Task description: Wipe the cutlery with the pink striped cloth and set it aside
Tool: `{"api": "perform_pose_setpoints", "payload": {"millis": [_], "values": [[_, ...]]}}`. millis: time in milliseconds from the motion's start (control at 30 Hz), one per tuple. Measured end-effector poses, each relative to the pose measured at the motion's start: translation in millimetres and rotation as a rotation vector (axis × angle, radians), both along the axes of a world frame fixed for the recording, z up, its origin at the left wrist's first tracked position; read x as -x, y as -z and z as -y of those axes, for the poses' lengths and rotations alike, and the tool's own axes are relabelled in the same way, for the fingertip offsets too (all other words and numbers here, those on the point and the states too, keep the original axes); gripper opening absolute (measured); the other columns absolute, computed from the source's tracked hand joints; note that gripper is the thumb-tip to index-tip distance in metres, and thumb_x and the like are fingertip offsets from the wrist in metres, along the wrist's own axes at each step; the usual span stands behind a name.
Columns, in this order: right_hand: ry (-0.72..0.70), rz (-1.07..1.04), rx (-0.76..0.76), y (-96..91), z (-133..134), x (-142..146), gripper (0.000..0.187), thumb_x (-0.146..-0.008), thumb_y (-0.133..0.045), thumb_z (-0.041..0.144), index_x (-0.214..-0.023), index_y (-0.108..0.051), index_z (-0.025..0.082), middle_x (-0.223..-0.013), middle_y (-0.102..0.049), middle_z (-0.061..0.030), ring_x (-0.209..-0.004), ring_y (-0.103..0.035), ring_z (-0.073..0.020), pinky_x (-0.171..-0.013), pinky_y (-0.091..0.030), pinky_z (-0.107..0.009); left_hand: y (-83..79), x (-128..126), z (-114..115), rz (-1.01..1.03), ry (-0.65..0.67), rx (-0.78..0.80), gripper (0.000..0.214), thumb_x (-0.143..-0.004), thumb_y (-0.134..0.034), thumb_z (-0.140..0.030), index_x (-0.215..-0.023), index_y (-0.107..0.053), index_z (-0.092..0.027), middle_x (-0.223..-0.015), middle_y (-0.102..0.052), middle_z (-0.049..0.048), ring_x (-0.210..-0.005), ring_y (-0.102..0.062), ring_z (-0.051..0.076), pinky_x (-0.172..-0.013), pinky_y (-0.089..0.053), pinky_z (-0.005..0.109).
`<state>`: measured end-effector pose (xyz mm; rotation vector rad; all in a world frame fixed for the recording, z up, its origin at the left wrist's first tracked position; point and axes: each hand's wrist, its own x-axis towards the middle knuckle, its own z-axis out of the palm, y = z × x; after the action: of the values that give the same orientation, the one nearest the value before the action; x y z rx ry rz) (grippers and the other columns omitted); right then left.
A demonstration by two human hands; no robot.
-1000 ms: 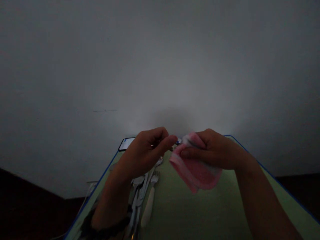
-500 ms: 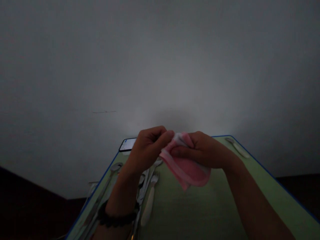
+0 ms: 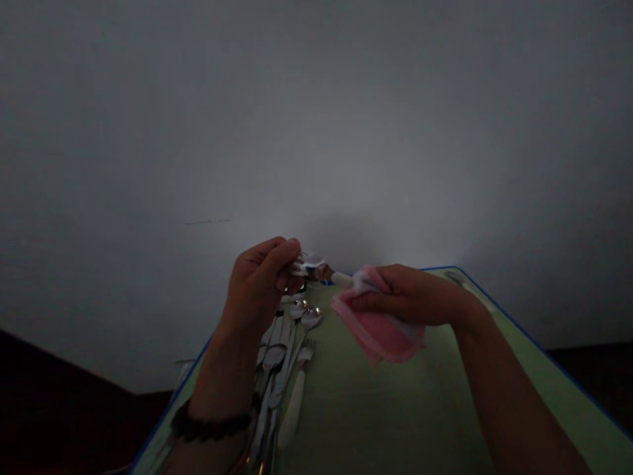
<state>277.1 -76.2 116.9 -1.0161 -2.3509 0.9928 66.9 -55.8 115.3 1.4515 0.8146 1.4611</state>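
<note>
My left hand (image 3: 262, 277), with a dark beaded bracelet on its wrist, pinches a fork (image 3: 313, 262) by its tines. The fork is held level above the far end of the table and has a pale handle. Around the end of that handle is a pink and white cloth (image 3: 383, 335), gripped by my right hand (image 3: 420, 293). The cloth's loose part hangs below the fingers and hides the handle's tip.
Several spoons, forks and other cutlery lie along the left of the green table (image 3: 386, 422). Nearest the middle is a white-handled fork (image 3: 297, 396). A pale-handled spoon (image 3: 455, 277) lies at the far right corner. A grey wall (image 3: 316, 132) stands behind the table.
My left hand has moved left, away from the cloth, and the fork now shows between the hands. My right hand, still holding the cloth, has shifted slightly right.
</note>
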Motion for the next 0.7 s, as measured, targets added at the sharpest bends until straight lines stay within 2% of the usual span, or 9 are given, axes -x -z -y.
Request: {"api": "perform_pose_setpoints", "payload": {"millis": [167, 433, 500, 567, 633, 700], "values": [[0.106, 0.042, 0.040, 4.7, -3, -7, 0.036, -0.076, -0.052, 0.051, -0.080, -0.055, 0.015, -0.063, -0.051, 0.0023, -0.048, -0.037, -0.0056, -0.041, -0.030, -0.016, 10.0, 6, -11, 0.024, -0.013, -0.020, 0.031, -0.076, -0.057, -0.024, -0.049, -0.043, -0.018, -0.043, -0.031, -0.0071, -0.038, -0.033, 0.006, -0.037, -0.030, 0.018], [0.111, 0.090, 0.124, 7.2, -3, -14, 0.035, -0.075, -0.052, 0.050, -0.074, -0.052, 0.015, -0.060, -0.049, 0.0022, -0.047, -0.040, -0.0058, -0.039, -0.030, -0.015, 9.2, 15, -6, -0.343, 0.082, 0.125, 0.041, -0.081, -0.048, -0.042, -0.049, -0.048, -0.016, -0.042, -0.038, -0.0051, -0.036, -0.031, 0.005, -0.036, -0.021, 0.019], [0.109, 0.120, 0.115, 5.4, -2, -14, 0.034, -0.076, -0.052, 0.048, -0.074, -0.052, 0.014, -0.061, -0.050, 0.0017, -0.049, -0.041, -0.0061, -0.040, -0.030, -0.015, 9.1, 15, -2, -0.460, 0.165, 0.153, 0.040, -0.080, -0.050, -0.044, -0.052, -0.052, -0.016, -0.043, -0.040, -0.0049, -0.037, -0.032, 0.005, -0.036, -0.021, 0.018], [0.096, 0.150, 0.099, 3.9, -1, -13, 0.033, -0.076, -0.052, 0.047, -0.074, -0.054, 0.014, -0.062, -0.051, 0.0014, -0.050, -0.041, -0.0061, -0.041, -0.029, -0.016, 10.4, 11, 0, -0.543, 0.312, 0.200, 0.037, -0.079, -0.051, -0.046, -0.056, -0.055, -0.016, -0.044, -0.040, -0.0053, -0.037, -0.031, 0.005, -0.036, -0.021, 0.017], [0.047, 0.178, 0.093, 3.3, 0, -11, 0.034, -0.077, -0.050, 0.048, -0.073, -0.054, 0.014, -0.060, -0.050, 0.0023, -0.049, -0.039, -0.0058, -0.041, -0.028, -0.016, 13.5, 4, 1, -0.586, 0.448, 0.242, 0.035, -0.077, -0.051, -0.046, -0.060, -0.056, -0.016, -0.044, -0.038, -0.0063, -0.037, -0.029, 0.005, -0.035, -0.019, 0.017], [-0.029, 0.182, 0.079, 3.8, 0, -7, 0.036, -0.079, -0.048, 0.048, -0.070, -0.053, 0.014, -0.057, -0.047, 0.0033, -0.049, -0.037, -0.0057, -0.042, -0.028, -0.017, 18.4, -6, -1, -0.616, 0.509, 0.245, 0.036, -0.077, -0.051, -0.046, -0.058, -0.052, -0.016, -0.044, -0.035, -0.0073, -0.037, -0.026, 0.005, -0.035, -0.018, 0.016]]}}
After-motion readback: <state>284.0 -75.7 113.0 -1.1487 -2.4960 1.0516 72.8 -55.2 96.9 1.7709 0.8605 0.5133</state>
